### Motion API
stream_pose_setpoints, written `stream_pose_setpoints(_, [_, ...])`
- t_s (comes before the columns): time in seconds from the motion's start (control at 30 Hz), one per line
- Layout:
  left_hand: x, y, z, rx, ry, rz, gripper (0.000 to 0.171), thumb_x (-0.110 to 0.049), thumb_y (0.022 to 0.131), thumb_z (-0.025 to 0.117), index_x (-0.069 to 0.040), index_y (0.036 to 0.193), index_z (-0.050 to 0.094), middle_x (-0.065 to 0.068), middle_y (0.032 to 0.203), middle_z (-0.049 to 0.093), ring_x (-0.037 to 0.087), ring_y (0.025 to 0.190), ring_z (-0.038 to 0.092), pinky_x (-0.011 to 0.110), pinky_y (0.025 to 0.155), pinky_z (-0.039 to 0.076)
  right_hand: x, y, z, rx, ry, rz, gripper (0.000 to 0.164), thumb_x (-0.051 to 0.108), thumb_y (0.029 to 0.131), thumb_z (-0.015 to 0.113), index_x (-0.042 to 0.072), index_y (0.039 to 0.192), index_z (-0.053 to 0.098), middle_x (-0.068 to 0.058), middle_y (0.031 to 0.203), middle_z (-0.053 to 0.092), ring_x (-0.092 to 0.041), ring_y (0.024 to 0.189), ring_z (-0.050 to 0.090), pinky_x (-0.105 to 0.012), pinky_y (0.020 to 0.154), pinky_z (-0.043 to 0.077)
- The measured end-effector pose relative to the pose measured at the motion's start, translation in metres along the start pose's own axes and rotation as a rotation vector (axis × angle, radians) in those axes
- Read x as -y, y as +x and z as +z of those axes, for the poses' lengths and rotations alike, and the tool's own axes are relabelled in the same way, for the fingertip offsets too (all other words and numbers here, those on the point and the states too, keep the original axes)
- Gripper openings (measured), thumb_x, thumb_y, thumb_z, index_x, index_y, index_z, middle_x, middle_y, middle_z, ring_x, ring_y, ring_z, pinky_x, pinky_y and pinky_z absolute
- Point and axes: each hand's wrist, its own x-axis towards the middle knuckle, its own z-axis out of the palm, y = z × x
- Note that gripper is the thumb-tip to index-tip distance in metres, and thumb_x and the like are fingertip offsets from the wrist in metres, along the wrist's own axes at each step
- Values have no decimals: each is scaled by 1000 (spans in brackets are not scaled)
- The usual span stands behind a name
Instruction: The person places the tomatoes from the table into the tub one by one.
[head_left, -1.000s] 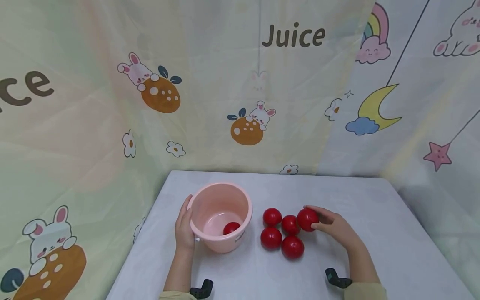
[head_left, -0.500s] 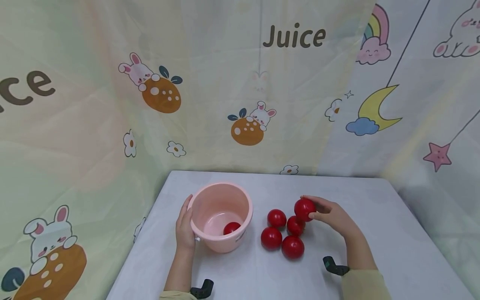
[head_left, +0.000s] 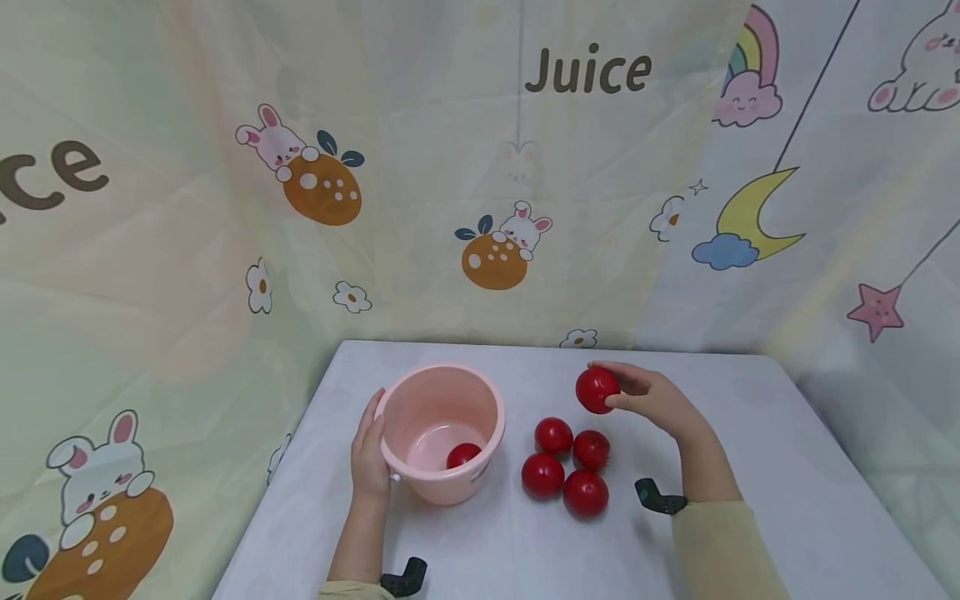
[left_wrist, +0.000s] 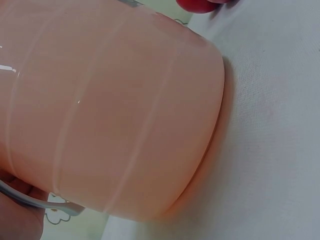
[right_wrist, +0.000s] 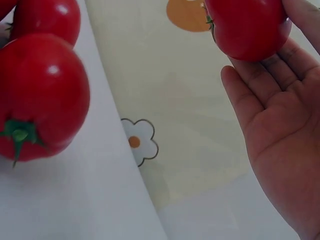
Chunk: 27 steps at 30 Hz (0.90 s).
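Note:
My left hand (head_left: 369,457) holds the left side of a pink plastic bucket (head_left: 442,492), its fingers reaching up to the rim. One red tomato (head_left: 462,455) lies inside. The left wrist view shows the bucket's wall (left_wrist: 120,100) up close, with a pale handle (left_wrist: 30,200) crossing the hand. Between thumb and fingers, my right hand (head_left: 660,404) grips another tomato (head_left: 597,390), raised behind a cluster of several tomatoes (head_left: 543,476) on the table. Its green stem shows in the right wrist view, beside the right hand (right_wrist: 285,125).
The cluster sits on the white table (head_left: 787,500), right of the bucket. Black wrist devices, left (head_left: 405,578) and right (head_left: 660,497), are worn at the sleeves. A printed cloth (head_left: 420,250) hangs behind and along the sides of the table.
My right hand has lifted the gripped tomato up and away from the others, toward the back. Two tomatoes of the cluster have shifted slightly right. The left hand and bucket stay still.

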Motion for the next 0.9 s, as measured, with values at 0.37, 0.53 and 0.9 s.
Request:
stream_pose_setpoints(0.37, [0,1,-1,5,4,-4,40,-50,103,38,-50,142,42,-23,149,44,9,143,39,45,111,43,34,25,-7,25,-8,-6,69,37,79,81,32,142,51,-8,145,50,-37,135,44,-48,89,57])
stream_pose_setpoints(0.53, [1,1,-1,11,-3,-18,39,-49,104,35,-51,142,42,-25,149,43,7,144,37,44,114,41,49,37,-9,58,30,-65,66,32,83,79,30,142,52,-5,144,52,-34,133,46,-47,90,56])
stream_pose_setpoints(0.9, [1,1,-2,13,16,-10,39,-50,103,35,-53,142,42,-27,149,43,6,144,37,46,114,40,72,62,-7,84,33,-122,63,30,84,78,29,142,54,-3,141,55,-30,125,54,-39,87,58])
